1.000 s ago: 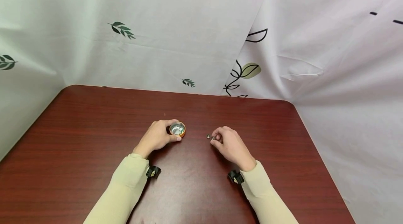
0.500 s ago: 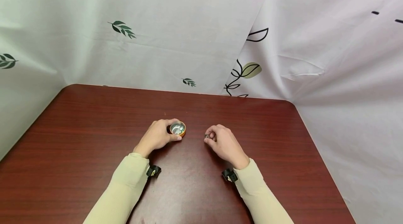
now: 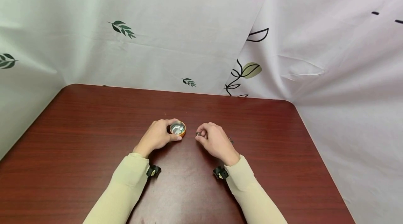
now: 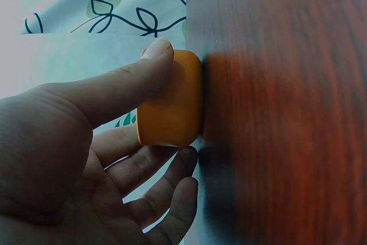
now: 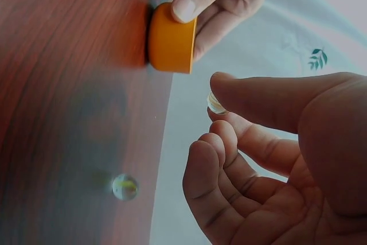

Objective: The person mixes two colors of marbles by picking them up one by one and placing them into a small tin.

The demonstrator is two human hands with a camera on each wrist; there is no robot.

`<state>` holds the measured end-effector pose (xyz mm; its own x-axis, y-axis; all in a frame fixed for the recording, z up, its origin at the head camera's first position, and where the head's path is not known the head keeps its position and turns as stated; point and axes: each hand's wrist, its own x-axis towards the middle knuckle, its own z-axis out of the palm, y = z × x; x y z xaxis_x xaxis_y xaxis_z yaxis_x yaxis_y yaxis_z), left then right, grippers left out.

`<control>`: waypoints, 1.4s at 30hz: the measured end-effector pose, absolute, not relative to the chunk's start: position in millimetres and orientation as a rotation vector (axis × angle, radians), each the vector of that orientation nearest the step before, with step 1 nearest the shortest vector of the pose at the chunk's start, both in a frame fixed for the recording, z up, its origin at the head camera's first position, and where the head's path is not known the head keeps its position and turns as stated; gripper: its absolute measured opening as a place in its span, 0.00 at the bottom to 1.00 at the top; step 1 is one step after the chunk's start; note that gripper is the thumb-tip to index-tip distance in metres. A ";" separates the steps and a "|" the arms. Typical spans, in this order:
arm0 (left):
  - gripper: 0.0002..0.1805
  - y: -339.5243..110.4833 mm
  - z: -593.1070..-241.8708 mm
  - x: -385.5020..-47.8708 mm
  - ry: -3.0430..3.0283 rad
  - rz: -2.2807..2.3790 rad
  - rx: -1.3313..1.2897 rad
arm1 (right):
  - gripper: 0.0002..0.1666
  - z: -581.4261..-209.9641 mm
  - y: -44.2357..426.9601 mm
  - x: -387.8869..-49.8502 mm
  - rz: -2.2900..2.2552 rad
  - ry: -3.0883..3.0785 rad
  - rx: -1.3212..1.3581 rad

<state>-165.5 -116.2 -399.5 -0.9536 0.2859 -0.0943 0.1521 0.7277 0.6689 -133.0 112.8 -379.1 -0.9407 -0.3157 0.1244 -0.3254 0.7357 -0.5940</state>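
Observation:
My left hand (image 3: pixel 158 134) holds a small orange bowl (image 4: pixel 172 102) that stands on the table, thumb on the near side and fingers round the far side. From the head view its inside looks silvery; what lies in it is hard to tell. To the right of the bowl, my right hand (image 3: pixel 215 141) pinches a clear glass marble (image 5: pixel 215 104) between thumb and index finger, above the tabletop and apart from the bowl. Another glass marble (image 5: pixel 125 187), with a yellow streak inside, rests on the wood. Small marbles (image 3: pixel 231 141) show at the right hand's outer edge, partly hidden.
The dark red wooden table (image 3: pixel 104 119) has rounded far corners. A whitish cloth (image 3: pixel 176 35) printed with leaves hangs behind it and along the sides. Each wrist wears a small black camera.
My right hand has picked up a marble and moved left with it, closer to the bowl. Other marbles now show to its right. The left hand and bowl have stayed still.

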 end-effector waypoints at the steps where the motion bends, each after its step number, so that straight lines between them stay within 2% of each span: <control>1: 0.33 -116.0 -399.3 -165.5 2.741 1.035 0.350 | 0.05 -379.0 111.5 -133.5 1.003 -2.916 0.539; 33: 0.26 -115.4 -398.6 -164.4 2.772 1.050 0.414 | 0.05 -381.1 72.4 -145.3 0.948 -2.919 0.610; 42: 0.27 -115.5 -399.1 -164.4 2.782 1.051 0.427 | 0.05 -381.4 64.7 -146.1 1.005 -2.915 0.635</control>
